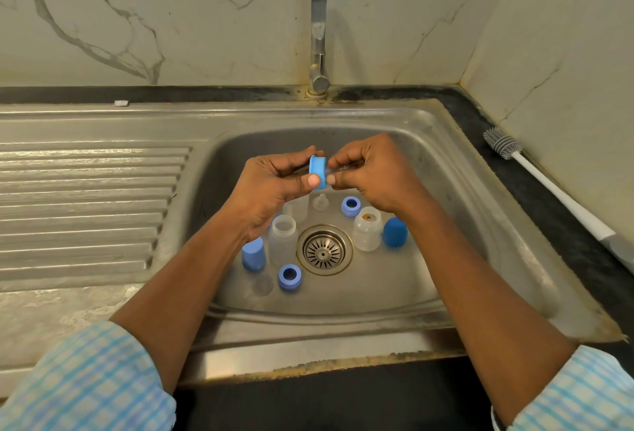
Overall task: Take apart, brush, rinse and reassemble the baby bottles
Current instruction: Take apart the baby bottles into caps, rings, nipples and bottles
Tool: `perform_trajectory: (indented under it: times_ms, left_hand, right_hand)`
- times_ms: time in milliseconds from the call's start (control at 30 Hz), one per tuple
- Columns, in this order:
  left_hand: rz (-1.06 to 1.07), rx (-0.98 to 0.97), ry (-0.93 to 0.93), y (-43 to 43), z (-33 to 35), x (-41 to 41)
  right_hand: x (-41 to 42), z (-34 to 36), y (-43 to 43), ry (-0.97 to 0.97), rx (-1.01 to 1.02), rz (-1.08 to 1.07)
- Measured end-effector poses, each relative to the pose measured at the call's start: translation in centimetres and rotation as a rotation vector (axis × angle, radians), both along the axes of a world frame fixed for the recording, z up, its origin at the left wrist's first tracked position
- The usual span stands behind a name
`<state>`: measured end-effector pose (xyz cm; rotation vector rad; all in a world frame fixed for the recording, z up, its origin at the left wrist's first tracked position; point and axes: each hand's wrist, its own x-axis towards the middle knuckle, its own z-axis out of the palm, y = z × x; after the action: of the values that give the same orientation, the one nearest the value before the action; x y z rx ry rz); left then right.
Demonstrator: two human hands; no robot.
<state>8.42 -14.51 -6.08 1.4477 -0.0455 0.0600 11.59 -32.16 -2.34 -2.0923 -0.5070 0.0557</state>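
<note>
Currently left hand point(274, 187) pinches blue collar ring point(318, 170) by rim, above sink point(446, 156). Right hand point(374, 177) pinches what looks like clear teat point(339, 170) at ring. Ring probably light, rigid, slippery wet: hold outer edge. Teat likely soft: pull near base.

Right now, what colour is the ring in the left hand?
The ring is blue; head view.

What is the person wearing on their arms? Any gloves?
No gloves: the left hand and the right hand are bare. The left sleeve and the right sleeve are light blue and white checked cloth, pushed up past the forearms.
</note>
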Motion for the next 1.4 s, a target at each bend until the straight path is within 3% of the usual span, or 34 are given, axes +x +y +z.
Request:
perform_trajectory:
  times_ms: [300, 533, 667, 867, 1100, 1400]
  left_hand:
    - [-0.027, 0.048, -0.049, -0.3, 0.2, 0.0]
    - [0.098, -0.083, -0.034, 0.1, 0.2, 0.3]
    - [0.091, -0.053, -0.043, -0.1, 0.3, 0.2]
    - [0.062, -0.044, -0.062, -0.3, 0.2, 0.0]
    - [0.025, -0.013, -0.069, -0.7, 0.3, -0.3]
    - [-0.034, -0.112, -0.035, 0.0, 0.6, -0.4]
  right_hand:
    - [-0.5, 0.2, 0.5, -0.107, -0.133, -0.079]
    - [-0.3, 0.5, 0.7, 0.017, 0.195, -0.099]
    - [-0.1, 0.1, 0.5, 0.141, 0.308, -0.135]
    - [-0.1, 0.2, 0.1, 0.121, 0.276, -0.110]
    - [0.0, 0.1, 0.0, 0.003, 0.081, -0.101]
    - [-0.8, 1.0, -0.7, 0.071, 0.181, 0.057]
